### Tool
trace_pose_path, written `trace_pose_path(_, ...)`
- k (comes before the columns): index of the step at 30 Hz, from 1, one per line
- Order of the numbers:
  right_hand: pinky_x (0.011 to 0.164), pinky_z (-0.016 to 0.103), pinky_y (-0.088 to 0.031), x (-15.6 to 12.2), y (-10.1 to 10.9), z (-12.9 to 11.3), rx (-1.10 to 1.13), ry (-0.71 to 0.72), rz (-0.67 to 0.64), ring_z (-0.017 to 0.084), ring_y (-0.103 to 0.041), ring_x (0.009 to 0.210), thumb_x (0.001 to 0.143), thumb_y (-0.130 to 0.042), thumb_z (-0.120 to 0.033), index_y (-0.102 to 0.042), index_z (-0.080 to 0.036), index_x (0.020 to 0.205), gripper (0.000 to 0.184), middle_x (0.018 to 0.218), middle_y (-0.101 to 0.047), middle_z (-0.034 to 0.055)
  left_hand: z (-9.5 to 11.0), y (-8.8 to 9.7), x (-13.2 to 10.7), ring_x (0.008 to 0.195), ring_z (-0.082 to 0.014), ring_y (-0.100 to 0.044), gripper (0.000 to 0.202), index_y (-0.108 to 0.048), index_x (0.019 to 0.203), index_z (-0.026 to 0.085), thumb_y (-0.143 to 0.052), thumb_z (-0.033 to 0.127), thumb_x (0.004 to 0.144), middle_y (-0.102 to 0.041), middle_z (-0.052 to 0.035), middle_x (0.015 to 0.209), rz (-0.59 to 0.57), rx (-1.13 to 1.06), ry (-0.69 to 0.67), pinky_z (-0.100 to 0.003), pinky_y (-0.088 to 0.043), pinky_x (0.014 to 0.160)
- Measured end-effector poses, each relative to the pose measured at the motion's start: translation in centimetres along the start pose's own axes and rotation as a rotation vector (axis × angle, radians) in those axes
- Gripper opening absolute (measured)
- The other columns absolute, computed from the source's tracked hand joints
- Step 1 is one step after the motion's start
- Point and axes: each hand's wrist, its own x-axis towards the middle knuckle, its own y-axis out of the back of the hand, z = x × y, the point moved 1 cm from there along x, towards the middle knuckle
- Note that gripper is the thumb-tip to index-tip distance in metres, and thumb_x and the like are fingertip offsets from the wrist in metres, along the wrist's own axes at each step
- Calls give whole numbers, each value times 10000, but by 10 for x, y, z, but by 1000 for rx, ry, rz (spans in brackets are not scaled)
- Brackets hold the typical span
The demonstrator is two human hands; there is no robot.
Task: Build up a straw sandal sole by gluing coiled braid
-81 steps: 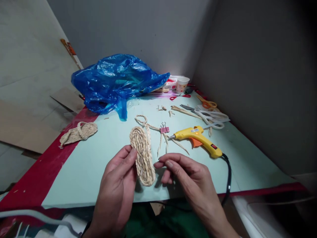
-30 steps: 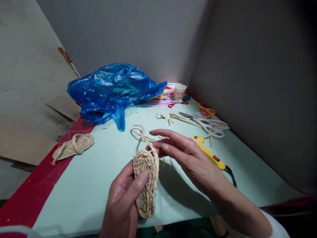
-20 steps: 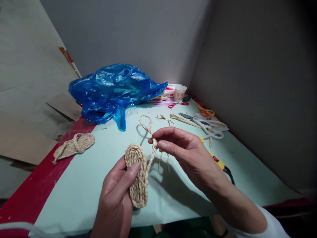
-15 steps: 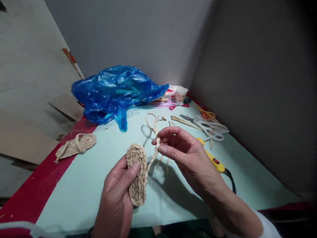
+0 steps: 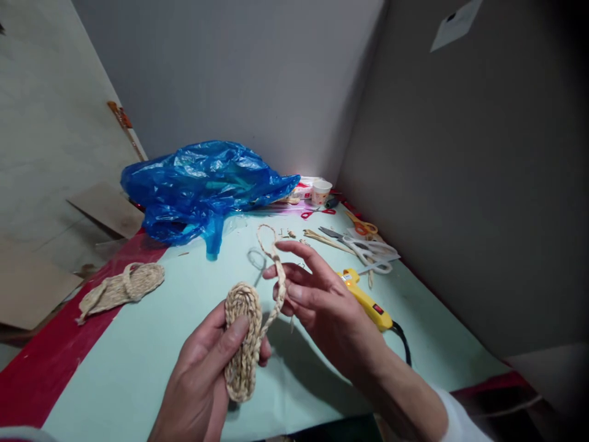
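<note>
My left hand [image 5: 209,359] grips a small woven straw sole [image 5: 242,362], its thumb pressed on the coiled face and fingertips showing past the right edge. From the sole's right side runs a loose straw braid [image 5: 280,288], which rises and curls into a thin loop at its far end. My right hand [image 5: 319,294] holds this braid between thumb and fingers, the index finger stretched along it. On the left of the table lies a finished-looking straw slipper [image 5: 124,287] with a strap across it.
A blue plastic bag [image 5: 197,184] lies at the back left. Towards the right are a paper cup [image 5: 321,193], red-handled scissors [image 5: 317,212], orange-handled scissors [image 5: 363,226], white-handled scissors [image 5: 368,252], straw strands [image 5: 329,240] and a yellow glue gun [image 5: 368,304] with a black cord.
The view has shifted, so most things sit lower and further left. My right hand's fingers have spread and stretched along the braid; my left hand keeps its hold on the sole.
</note>
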Motion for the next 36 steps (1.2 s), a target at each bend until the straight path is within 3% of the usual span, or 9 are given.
trace_pose_path(4,712,179,-481,21,-12,-28,-7,-44,-132,82,-605,789,827,-539,-78,-383,-298,1470,697,1210,-676,49,19,1,-3,648,-144,-634,243,-772,962,186,-815,300,752,-719,-52,836,-12,27,-61,-196,-550,611)
trace_pose_path(9,904,269,-507,56,-24,-69,-246,156,-139,179,-592,1214,819,-533,-171,-388,-247,1477,678,1092,-705,25,49,-3,0,618,-134,-627,213,-760,862,174,-855,254,688,-689,-23,786,8,15,-233,-185,-575,572)
trace_pose_path(15,778,191,-501,77,-44,-112,-306,310,-127,64,-635,791,849,-532,-156,-361,-231,1494,672,1073,-724,3,86,-28,3,613,-117,-627,169,-752,890,147,-783,148,725,-680,-18,806,33,-25,-384,-160,-575,526)
trace_pose_path(18,749,191,-508,94,-49,-134,-537,431,-86,75,-652,822,911,-504,-185,-318,-187,1506,624,1089,-728,25,106,-46,9,579,-125,-630,117,-748,811,152,-715,71,733,-673,-8,724,4,-84,-462,-172,-571,496)
trace_pose_path(22,878,262,-495,124,-50,-170,-979,596,-35,138,-641,1059,984,-373,-202,-545,-88,1337,409,1174,-702,49,131,-70,33,543,-117,-626,102,-735,750,170,-728,68,744,-691,0,681,-85,-132,-521,-181,-572,505)
trace_pose_path(26,958,409,-532,127,-51,-197,-1170,742,-18,242,-623,1119,1042,-503,-357,-636,-104,1203,328,1212,-628,70,146,-88,60,509,-103,-605,94,-727,755,153,-700,69,787,-681,6,652,-156,-140,-528,-207,-565,511)
trace_pose_path(30,953,418,-544,97,-34,-185,-1293,822,19,240,-622,1120,1053,-485,-379,-620,-138,1238,333,1232,-615,78,139,-85,73,545,-107,-619,47,-683,824,130,-698,132,868,-671,14,695,-177,-117,-507,-233,-544,523)
trace_pose_path(32,880,387,-564,82,-13,-167,-1334,798,68,181,-659,957,1000,-599,-336,-621,-136,1188,276,1116,-661,77,127,-76,74,592,-103,-625,93,-667,916,133,-665,224,934,-677,16,787,-177,-95,-493,-247,-548,550)
trace_pose_path(36,811,309,-542,59,28,-129,-1356,636,84,179,-694,882,983,-512,-190,-616,-153,1213,254,1036,-727,88,99,-57,66,566,-108,-635,110,-717,821,117,-798,139,750,-679,5,729,-171,-49,-436,-211,-540,560)
